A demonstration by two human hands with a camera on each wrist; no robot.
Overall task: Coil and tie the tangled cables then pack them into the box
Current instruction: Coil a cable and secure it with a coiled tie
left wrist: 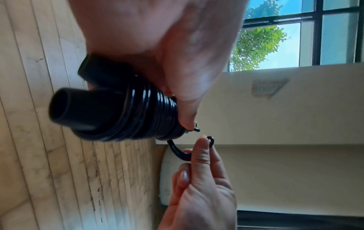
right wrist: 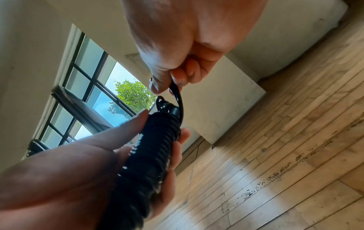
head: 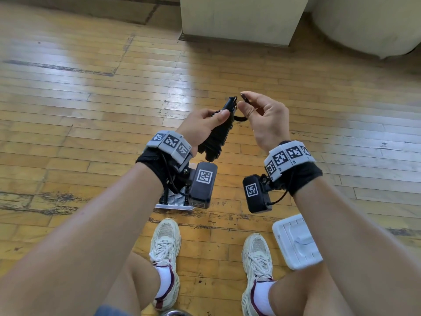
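A person's left hand point(head: 200, 125) grips a tightly wound black cable bundle point(head: 217, 135) above the wooden floor point(head: 91, 99), while the right hand point(head: 265, 120) pinches its loose end point(head: 245, 98) between thumb and fingers; a white box point(head: 296, 241) lies by the right shoe point(head: 257, 258).

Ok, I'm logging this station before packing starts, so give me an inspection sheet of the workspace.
Surface: worn wood floor.
Job's things: black cable bundle, wound tight; white box mostly hidden under the wrist camera.
Clutter: white lid beside the right shoe.
Grippers: left hand holds the bundle; right hand pinches the loose end.
Cables: no others seen.
Surroundings: pale wall, window.
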